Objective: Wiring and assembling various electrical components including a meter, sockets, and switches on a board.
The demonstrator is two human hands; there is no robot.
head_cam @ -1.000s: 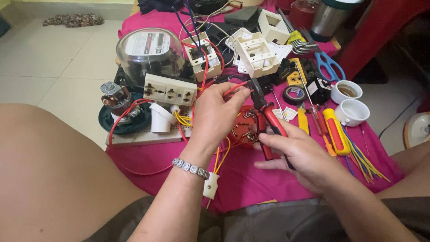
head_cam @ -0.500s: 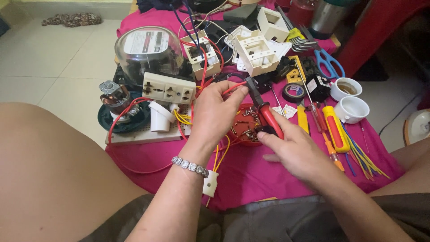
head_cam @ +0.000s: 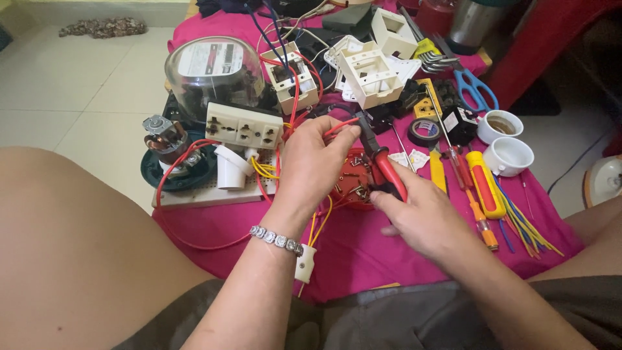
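Observation:
My left hand [head_cam: 314, 159] pinches a red wire [head_cam: 342, 124] between thumb and fingers, just above a red round electrical part [head_cam: 353, 178] on the pink cloth. A beaded bracelet circles that wrist. My right hand [head_cam: 424, 217] grips red-handled pliers [head_cam: 382, 162], whose dark jaws reach up to the red wire beside my left fingertips. Yellow wires [head_cam: 319, 223] run from under my left hand down to a small white connector [head_cam: 304, 262].
A cream multi-socket strip [head_cam: 243, 126], a glass-domed meter [head_cam: 210, 68], a small motor on a green base [head_cam: 172, 146] and white socket boxes [head_cam: 369, 74] lie behind. Screwdrivers [head_cam: 483, 188], black tape roll [head_cam: 424, 131], blue scissors [head_cam: 473, 87], two white cups [head_cam: 508, 155] and loose coloured wires [head_cam: 528, 227] lie right.
My right hand has shifted its grip lower on the pliers, and the jaws have moved up closer to the red wire held by my left hand.

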